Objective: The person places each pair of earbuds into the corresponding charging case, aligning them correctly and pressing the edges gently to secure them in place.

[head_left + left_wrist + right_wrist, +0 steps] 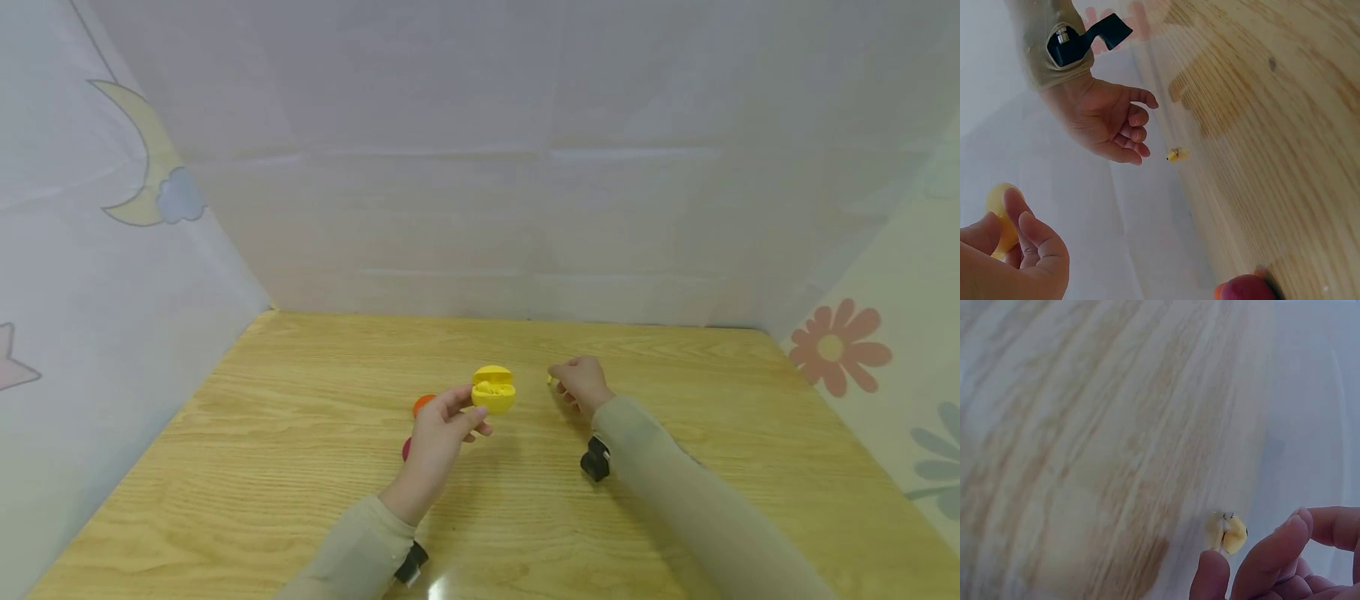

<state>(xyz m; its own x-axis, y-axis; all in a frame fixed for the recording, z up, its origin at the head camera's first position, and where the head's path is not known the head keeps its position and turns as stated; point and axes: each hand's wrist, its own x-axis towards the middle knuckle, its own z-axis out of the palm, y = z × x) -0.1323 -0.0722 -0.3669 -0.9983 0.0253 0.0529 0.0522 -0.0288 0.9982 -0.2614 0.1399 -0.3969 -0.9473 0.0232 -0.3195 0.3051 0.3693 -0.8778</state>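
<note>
My left hand [442,429] pinches a yellow earbud case [493,402] between thumb and fingers, above the table. The case's lid stands up, and a yellow shape like an earbud shows in its left part. In the left wrist view, the case is largely hidden behind the left hand's fingers [1038,247]. A yellow earbud [1234,535] lies on the wooden table, close to my right hand's thumb and index finger. The right hand [583,382] hovers beside it with loosely bent fingers; in the left wrist view a gap shows between this hand [1107,119] and the earbud [1174,154].
An orange round object [423,404] and a crimson one [406,448] sit on the table, partly covered by the left hand. Each wrist wears a black camera mount [596,460]. Pale cloth walls with printed flowers and a moon enclose the wooden table [300,375].
</note>
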